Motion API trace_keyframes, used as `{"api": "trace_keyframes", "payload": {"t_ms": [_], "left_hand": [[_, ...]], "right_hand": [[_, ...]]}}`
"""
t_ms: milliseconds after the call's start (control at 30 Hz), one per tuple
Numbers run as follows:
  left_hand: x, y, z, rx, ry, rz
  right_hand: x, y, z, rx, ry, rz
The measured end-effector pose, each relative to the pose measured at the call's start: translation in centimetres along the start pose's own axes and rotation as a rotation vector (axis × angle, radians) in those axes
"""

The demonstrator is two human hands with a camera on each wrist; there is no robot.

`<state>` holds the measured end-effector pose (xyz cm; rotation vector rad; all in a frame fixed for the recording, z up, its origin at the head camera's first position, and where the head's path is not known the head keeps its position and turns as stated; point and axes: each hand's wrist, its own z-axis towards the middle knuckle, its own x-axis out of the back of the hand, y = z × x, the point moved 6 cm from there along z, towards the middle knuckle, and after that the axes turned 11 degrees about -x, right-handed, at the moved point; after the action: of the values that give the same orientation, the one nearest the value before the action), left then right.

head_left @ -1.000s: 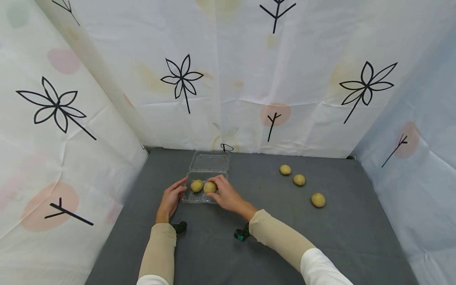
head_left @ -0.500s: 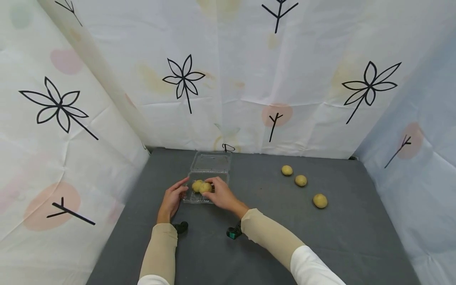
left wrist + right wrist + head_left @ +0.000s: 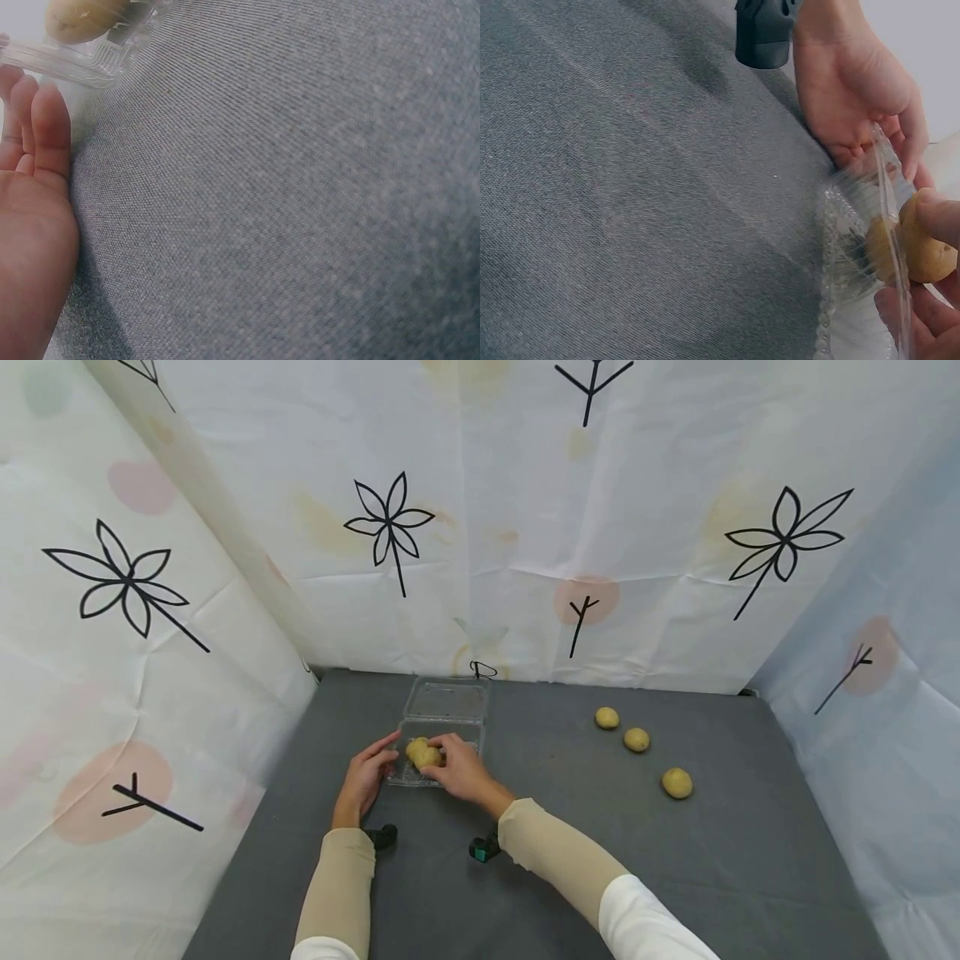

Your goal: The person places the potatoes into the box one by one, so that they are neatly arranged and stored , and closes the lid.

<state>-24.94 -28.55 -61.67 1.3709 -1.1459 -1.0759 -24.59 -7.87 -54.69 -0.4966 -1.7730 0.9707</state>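
Note:
My right hand (image 3: pixel 461 770) pinches a yellow potato (image 3: pixel 429 757) between thumb and fingers, low over the base of a clear plastic clamshell box (image 3: pixel 414 779). Another potato (image 3: pixel 416 746) is in the box, partly hidden behind the held one. In the right wrist view, the held potato (image 3: pixel 927 247) shows between the thumb (image 3: pixel 937 214) and fingertips, close to the box wall. My left hand (image 3: pixel 363 781) lies along the box's left side. Its fingers (image 3: pixel 51 124) reach up to the plastic rim (image 3: pixel 71 66), as the left wrist view shows.
Three more potatoes lie on the grey table (image 3: pixel 555 860) to the right: a far one (image 3: pixel 607 718), a middle one (image 3: pixel 637 740) and a nearer one (image 3: pixel 677 783). The box lid (image 3: pixel 447 700) is folded back toward the patterned curtain (image 3: pixel 510 527) behind.
My right hand has carried its potato left, up against the other potato in the box, partly covering it. The left hand stays at the box's side.

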Motion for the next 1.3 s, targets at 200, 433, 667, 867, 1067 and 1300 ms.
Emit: {"api": "trace_keyframes", "payload": {"t_ms": [200,433,667,867,1067,1300], "left_hand": [[-0.03,-0.13,0.09,0.001,-0.005,0.014],[-0.11,0.04,-0.07,0.004,-0.008,0.003],[-0.15,0.17,-0.2,-0.004,-0.017,-0.004],[-0.08,0.26,-0.21,-0.003,-0.015,-0.005],[-0.23,0.59,-0.48,-0.004,-0.031,0.02],[-0.11,0.74,-0.62,-0.012,-0.029,0.044]], "right_hand": [[-0.41,-0.09,0.0,-0.003,0.006,-0.066],[-0.43,-0.28,0.06,-0.018,0.015,-0.107],[-0.63,-0.11,0.2,-0.016,0.002,-0.123],[-0.67,-0.01,0.28,0.006,-0.04,-0.027],[-0.62,0.07,0.22,0.006,-0.08,0.037],[-0.23,-0.81,-0.11,0.075,-0.068,-0.034]]}}
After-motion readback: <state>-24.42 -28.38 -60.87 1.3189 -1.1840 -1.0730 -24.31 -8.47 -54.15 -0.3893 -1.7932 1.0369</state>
